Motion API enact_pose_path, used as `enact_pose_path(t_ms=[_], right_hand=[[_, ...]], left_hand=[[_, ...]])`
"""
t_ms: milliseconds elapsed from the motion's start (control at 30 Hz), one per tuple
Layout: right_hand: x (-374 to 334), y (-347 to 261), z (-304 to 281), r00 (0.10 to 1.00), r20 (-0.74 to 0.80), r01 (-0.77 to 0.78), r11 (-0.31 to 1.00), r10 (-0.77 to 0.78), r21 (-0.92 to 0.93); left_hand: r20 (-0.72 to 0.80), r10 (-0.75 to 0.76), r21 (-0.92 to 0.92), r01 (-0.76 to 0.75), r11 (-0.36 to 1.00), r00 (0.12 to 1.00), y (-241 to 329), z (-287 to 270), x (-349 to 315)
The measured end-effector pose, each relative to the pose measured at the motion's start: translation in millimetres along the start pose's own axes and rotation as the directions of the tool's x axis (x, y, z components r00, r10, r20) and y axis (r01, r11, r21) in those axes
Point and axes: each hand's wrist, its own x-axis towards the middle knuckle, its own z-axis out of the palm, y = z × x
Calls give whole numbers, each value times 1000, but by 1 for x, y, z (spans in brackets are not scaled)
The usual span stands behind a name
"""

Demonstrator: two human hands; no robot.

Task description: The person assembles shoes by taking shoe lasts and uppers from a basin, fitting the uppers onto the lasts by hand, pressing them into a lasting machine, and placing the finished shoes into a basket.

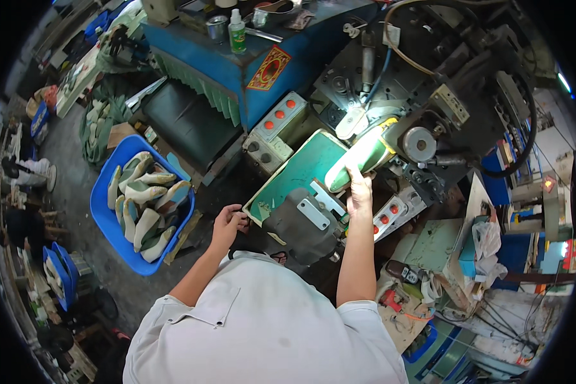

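Well, right fingers [356, 177] on shoe last [363, 153]

In the tub [102, 206] at frame left we see shoe lasts [147, 229]; another last [368, 152] is before the machine [420, 143] at upper right; a bottle [237, 37] stands on the cabinet [204, 54] at top.

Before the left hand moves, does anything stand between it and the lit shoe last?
In this view, the green tray and the dark grey machine part lie between the left hand and the shoe last; their heights are hard to judge.
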Motion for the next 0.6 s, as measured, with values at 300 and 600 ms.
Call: enact_pose_path(t_ms=[300, 600], right_hand=[[2, 2, -13, 993, 97, -83, 990, 72, 111], [3, 9, -18, 993, 60, -110, 986, 103, 125]], left_hand=[[191, 63, 81, -80, 994, 980, 41, 29, 54], [304, 13, 125, -54, 991, 953, 40, 30, 93]])
